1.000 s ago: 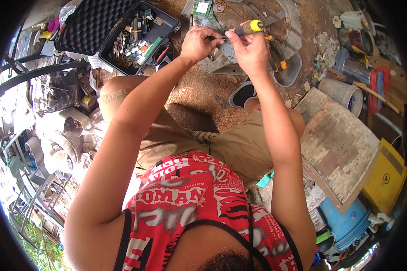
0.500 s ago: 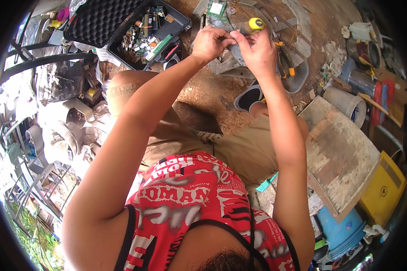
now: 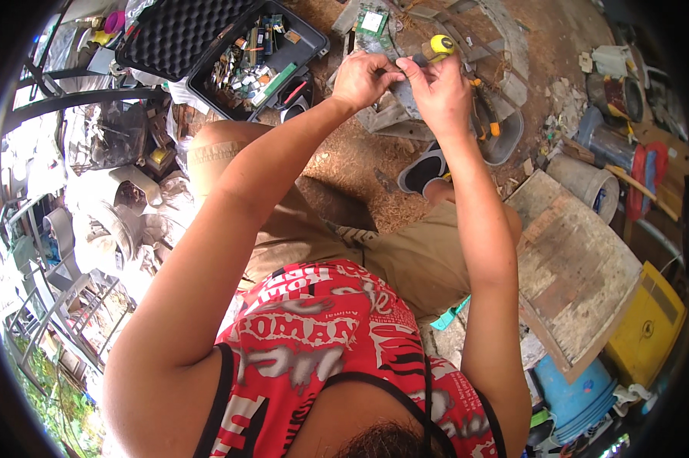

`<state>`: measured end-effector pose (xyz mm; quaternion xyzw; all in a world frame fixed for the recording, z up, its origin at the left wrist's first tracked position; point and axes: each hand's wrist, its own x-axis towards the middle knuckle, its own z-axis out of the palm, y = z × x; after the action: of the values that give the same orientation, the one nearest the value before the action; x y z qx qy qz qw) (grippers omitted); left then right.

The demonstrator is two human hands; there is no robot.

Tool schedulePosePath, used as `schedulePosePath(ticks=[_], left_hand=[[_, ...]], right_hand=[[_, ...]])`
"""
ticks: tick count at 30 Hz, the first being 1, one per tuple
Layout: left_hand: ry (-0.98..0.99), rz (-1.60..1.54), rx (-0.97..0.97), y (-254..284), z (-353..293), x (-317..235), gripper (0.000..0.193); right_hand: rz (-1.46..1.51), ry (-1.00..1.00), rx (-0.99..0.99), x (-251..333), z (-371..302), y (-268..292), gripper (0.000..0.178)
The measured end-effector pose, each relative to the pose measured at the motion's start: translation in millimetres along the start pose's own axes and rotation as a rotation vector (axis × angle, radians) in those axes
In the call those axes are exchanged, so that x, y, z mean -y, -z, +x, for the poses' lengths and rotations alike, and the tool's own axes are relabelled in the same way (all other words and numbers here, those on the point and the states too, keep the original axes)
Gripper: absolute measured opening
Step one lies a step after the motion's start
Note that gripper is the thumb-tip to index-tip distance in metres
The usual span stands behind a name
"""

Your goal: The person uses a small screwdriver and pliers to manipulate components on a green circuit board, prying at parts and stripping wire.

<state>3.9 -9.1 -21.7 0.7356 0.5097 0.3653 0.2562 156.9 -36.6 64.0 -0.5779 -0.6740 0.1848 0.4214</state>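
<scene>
Both my hands are raised close together above a cluttered metal work surface (image 3: pixel 405 126). My left hand (image 3: pixel 360 81) is closed in a pinch, thumb against fingers; whatever sits between them is too small to make out. Facing it, my right hand (image 3: pixel 441 98) curls round a screwdriver (image 3: pixel 441 46) whose handle has a yellow, rounded end pointing away to the right. Its tip is hidden by my fingers. Just beyond my left hand lies a green circuit board (image 3: pixel 373 23) with a white label. Beside my right wrist are yellow-and-black pliers (image 3: pixel 485 111).
An open black case (image 3: pixel 308 47) with foam in its lid holds many small electronic parts at the far left. A clear plastic tray (image 3: pixel 508 145) lies under the pliers. Right of my knee leans a worn wooden board (image 3: pixel 581 267), near a yellow panel (image 3: pixel 650 324) and blue buckets (image 3: pixel 574 397).
The view has shifted slightly, so the scene sits a little lower. My hands stay close together, and the screwdriver remains in my right hand at nearly the same angle.
</scene>
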Motion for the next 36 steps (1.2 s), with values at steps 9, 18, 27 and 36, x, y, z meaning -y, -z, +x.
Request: schedulePosePath(ticks=[9, 18, 27, 36], left_hand=[[-0.027, -0.066, 0.011, -4, 3, 9, 0.027], [0.023, -0.058, 0.081, 2, -1, -3, 0.024], [-0.036, -0.026, 0.037, 1, -7, -8, 0.031], [-0.200, 0.050, 0.032, -1, -4, -2, 0.023]], right_hand=[[-0.075, 0.031, 0.077, 28, 3, 31, 0.080], [0.061, 0.076, 0.246, 20, 7, 45, 0.054], [0.051, 0.067, 0.186, 9, 10, 36, 0.047], [0.049, -0.005, 0.237, 17, 7, 40, 0.047]])
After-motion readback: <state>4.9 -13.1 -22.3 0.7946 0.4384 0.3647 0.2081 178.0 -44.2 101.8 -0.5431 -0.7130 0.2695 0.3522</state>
